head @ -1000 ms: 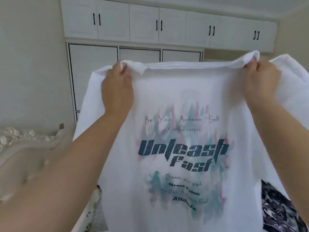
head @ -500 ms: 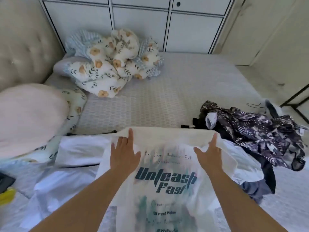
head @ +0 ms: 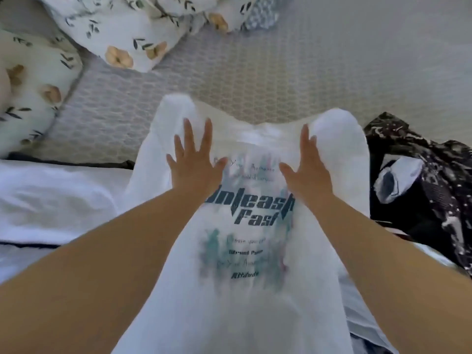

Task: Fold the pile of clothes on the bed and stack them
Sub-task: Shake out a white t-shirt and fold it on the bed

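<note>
A white T-shirt (head: 245,290) with a dark "Unleash Fast" print lies stretched out in front of me on the bed, print side up. My left hand (head: 194,164) rests flat on its upper left part with fingers spread and straight. On the upper right part my right hand (head: 306,169) lies flat too, fingers straight. The shirt's two top corners bulge up beyond my fingertips. A dark patterned garment (head: 429,180) sits in a heap at the right.
White cloth (head: 56,200) lies at the left under the shirt. A floral quilt and pillows (head: 122,29) are bunched at the head of the bed. The grey patterned mattress (head: 293,72) stretches beyond the shirt.
The shirt went from held up in the air to laid on the bed. Both hands let go of its top edge and now press flat on it; my view tilted down.
</note>
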